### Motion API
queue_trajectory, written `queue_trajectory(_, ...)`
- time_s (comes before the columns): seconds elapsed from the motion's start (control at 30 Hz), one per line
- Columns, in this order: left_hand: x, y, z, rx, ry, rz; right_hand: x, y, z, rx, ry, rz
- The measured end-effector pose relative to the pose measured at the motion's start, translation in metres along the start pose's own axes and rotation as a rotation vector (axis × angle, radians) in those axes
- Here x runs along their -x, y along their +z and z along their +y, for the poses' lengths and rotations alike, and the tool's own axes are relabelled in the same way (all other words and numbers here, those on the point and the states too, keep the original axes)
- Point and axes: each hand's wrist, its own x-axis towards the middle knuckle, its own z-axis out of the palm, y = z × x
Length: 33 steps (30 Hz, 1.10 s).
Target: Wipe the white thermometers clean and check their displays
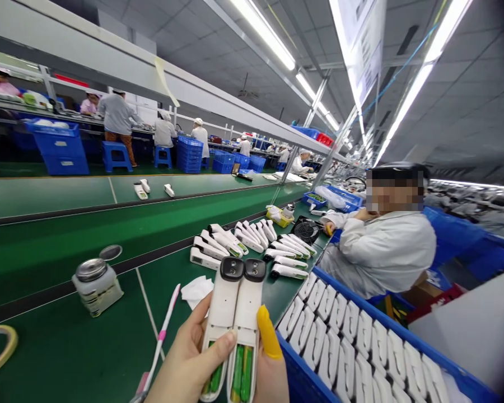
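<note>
Left hand [201,364] raised upright, thumb across two white thermometers [235,330].

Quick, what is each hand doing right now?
Left hand: closed, holding two white handheld devices with open battery compartments.
Right hand: only partly in view, yellow-capped finger against the devices; grip cannot be told.

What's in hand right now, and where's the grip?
Two white handheld devices, side by side, are gripped at their lower ends by one hand; the thumb lies over the left one's open battery bay. Which hand it is cannot be told.
</note>
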Motion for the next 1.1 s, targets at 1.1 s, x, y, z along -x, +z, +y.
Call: queue_trajectory(1.1, -0.006, -0.012, 0.008, -0.070, 0.017, 0.149, -0.017, -0.012, -0.022, -0.214, 0.043, 0.270)
